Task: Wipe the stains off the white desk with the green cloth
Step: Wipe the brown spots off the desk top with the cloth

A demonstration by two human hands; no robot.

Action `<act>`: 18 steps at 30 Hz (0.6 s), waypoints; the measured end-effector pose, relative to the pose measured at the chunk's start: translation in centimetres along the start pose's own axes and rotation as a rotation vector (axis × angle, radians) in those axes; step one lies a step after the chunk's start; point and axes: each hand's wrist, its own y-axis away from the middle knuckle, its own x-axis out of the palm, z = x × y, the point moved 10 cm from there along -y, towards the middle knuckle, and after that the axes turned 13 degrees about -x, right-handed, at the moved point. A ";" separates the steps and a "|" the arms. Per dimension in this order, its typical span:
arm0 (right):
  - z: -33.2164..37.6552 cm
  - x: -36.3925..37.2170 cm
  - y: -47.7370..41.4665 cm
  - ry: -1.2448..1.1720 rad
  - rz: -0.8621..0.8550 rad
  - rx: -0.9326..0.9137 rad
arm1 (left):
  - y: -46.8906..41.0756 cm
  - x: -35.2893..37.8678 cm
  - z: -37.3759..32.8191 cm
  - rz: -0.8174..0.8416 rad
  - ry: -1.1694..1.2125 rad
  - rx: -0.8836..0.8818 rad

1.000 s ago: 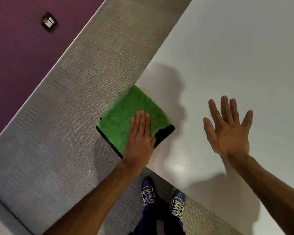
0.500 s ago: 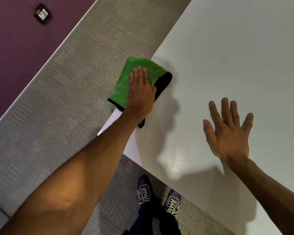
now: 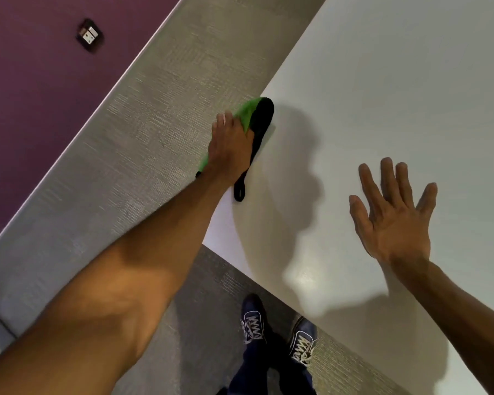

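At the left edge of the white surface point(image 3: 382, 81), the green cloth point(image 3: 250, 111) drapes over the rim, its black border on top. The left hand point(image 3: 230, 146) presses it, fingers point(image 3: 221, 121) straight and together, not clenched. The right hand point(image 3: 394, 215) lies flat well apart, fingers spread.

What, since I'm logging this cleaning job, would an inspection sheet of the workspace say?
Surface: white desk, bare top with a glare patch; no stains that I can make out.
Job's things: green cloth with black trim, at the desk's left edge.
Clutter: nothing seen.
Hands: left hand presses the cloth at the edge; right hand palm down over the desk, fingers spread.
Cables: nothing seen.
Surroundings: grey carpet, purple area with a socket, blue shoes.
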 end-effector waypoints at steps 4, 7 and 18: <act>-0.5 -0.1 0.1 0.013 -0.015 0.024 | 0.6 0.2 0.3 -0.054 0.033 0.054; -0.4 -0.2 0.1 0.041 -0.003 0.023 | 3.7 0.9 -0.1 -0.086 -0.094 0.194; -0.4 -0.1 0.1 0.076 0.029 0.031 | 23.7 5.6 0.3 0.152 -0.224 0.571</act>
